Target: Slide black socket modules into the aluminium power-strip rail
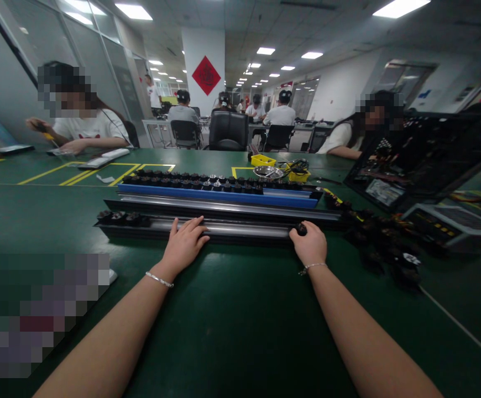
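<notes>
Across the green table in front of me lies a long black channel (249, 229) with a shiny inner face. Several small black round parts (120, 217) sit in its left end. My left hand (186, 241) rests on the channel's near edge, palm down with its fingers spread, holding nothing. At the right end, my right hand (310, 243) pinches one small black part (301, 229) at the channel. Its fine detail is too small to make out. Behind lie a second long channel (224, 207) and a blue-edged rail (215, 194) filled with rows of similar black parts.
A pile of black parts (373, 243) lies right of the channels, beside a metal box (451, 224) and an open black case (414, 160). Farther back are a round metal dish (268, 172) and yellow trays (262, 160). Co-workers sit at the left (87, 121) and right (348, 135).
</notes>
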Demonstrator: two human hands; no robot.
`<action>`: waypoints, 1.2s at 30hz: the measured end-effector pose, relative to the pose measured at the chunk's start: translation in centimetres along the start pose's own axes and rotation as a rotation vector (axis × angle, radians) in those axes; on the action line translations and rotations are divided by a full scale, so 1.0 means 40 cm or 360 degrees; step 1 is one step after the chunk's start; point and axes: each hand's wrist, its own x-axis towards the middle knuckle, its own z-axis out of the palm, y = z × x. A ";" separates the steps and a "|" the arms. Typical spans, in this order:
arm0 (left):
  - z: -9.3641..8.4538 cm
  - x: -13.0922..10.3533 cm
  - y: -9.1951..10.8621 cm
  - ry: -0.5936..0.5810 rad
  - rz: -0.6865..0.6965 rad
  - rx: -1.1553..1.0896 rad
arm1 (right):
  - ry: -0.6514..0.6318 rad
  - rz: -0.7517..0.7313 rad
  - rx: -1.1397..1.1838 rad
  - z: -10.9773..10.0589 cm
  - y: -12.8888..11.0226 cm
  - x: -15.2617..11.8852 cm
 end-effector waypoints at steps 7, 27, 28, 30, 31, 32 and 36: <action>-0.002 0.000 0.001 -0.0004 -0.0014 -0.0021 | -0.0027 0.0089 -0.0007 -0.006 0.001 0.000; 0.000 0.002 -0.002 -0.0014 -0.0010 -0.0031 | -0.0289 0.0504 -0.0126 -0.054 -0.038 -0.005; 0.000 0.002 -0.002 -0.0015 -0.0008 -0.0032 | -0.0282 0.0501 -0.0124 -0.053 -0.037 -0.005; 0.000 0.001 -0.002 -0.0014 -0.0002 -0.0035 | -0.0265 0.0499 -0.0118 -0.051 -0.034 -0.006; -0.001 0.001 -0.002 -0.0013 0.0000 -0.0037 | -0.0255 0.0499 -0.0114 -0.049 -0.032 -0.006; -0.001 0.001 -0.002 -0.0011 -0.0001 -0.0040 | -0.0243 0.0496 -0.0109 -0.048 -0.030 -0.006; -0.001 0.002 -0.002 -0.0011 -0.0008 -0.0041 | -0.0189 0.0461 -0.0092 -0.042 -0.022 -0.007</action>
